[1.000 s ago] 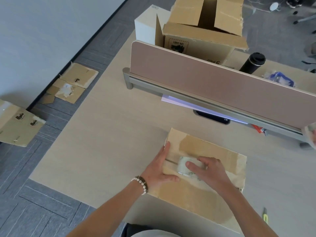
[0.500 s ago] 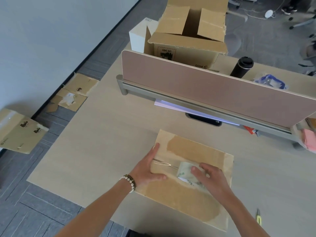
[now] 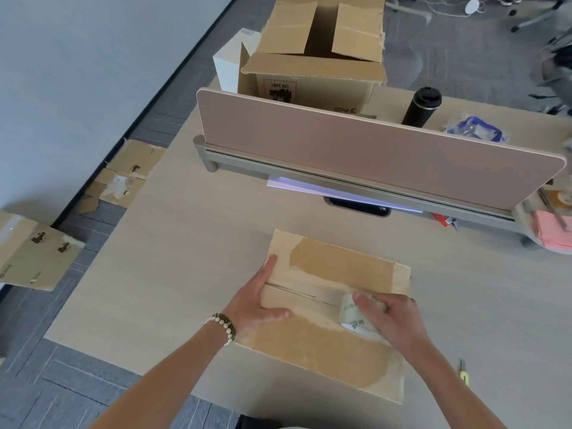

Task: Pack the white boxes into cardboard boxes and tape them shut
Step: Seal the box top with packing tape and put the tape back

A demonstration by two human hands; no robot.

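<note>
A closed cardboard box [image 3: 337, 351] lies flat on the desk near its front edge, flaps meeting in a seam across the top. My left hand [image 3: 257, 300] presses on the box's left end, thumb lying across the top, fingers straight along the side. My right hand [image 3: 391, 320] grips a roll of clear tape [image 3: 353, 314] held on the seam, right of the middle. Clear tape covers the seam between my hands. Beyond the divider stand a large open cardboard box [image 3: 315, 72] and a white box [image 3: 229, 61] to its left.
A pink desk divider [image 3: 371, 150] crosses the desk behind the box. A black bottle [image 3: 422, 106] and a plastic bag [image 3: 473, 130] lie beyond it. A yellow cutter [image 3: 464, 374] rests at the right. Flattened cardboard [image 3: 31, 252] lies on the floor at the left.
My right hand has drawn the tape roll rightwards along the seam, leaving tape behind it. My left hand has stayed on the box's left end.
</note>
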